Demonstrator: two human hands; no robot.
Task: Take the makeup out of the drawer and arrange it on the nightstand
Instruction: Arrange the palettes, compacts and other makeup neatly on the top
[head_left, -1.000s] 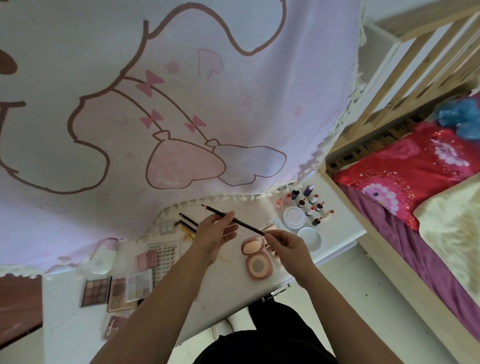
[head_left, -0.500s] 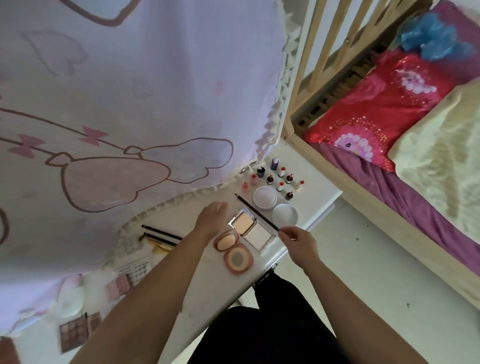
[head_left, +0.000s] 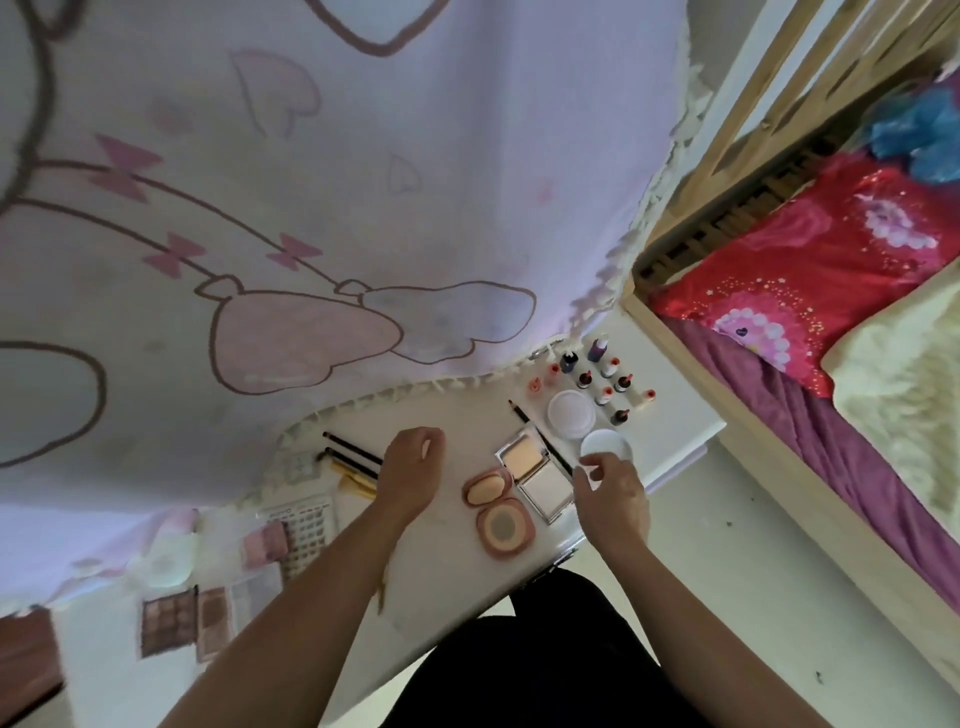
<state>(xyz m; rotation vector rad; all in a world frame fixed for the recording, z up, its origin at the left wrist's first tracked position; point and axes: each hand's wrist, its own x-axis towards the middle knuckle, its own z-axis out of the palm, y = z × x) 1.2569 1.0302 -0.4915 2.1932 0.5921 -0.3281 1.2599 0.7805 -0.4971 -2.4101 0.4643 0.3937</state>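
A thin black brush (head_left: 537, 434) lies on the white nightstand (head_left: 457, 415), between an open silver compact (head_left: 530, 470) and a round white jar (head_left: 571, 414). My right hand (head_left: 613, 493) hovers at the brush's near end with fingers loosely curled, beside a white lid (head_left: 610, 442). My left hand (head_left: 410, 467) rests loosely curled over the tabletop and holds nothing. An open pink compact (head_left: 501, 512) sits below the silver one. Several small bottles (head_left: 605, 374) stand at the back right.
More brushes (head_left: 353, 452) lie left of my left hand. Eyeshadow palettes (head_left: 169, 618) and a pink blush (head_left: 265, 540) lie further left. A pink printed cloth (head_left: 311, 208) hangs over the back edge. A wooden bed (head_left: 831, 291) stands close on the right.
My right hand carried the black brush rightward and laid it beside the silver compact. My left hand let go of the brush and drew back. The view swung right.
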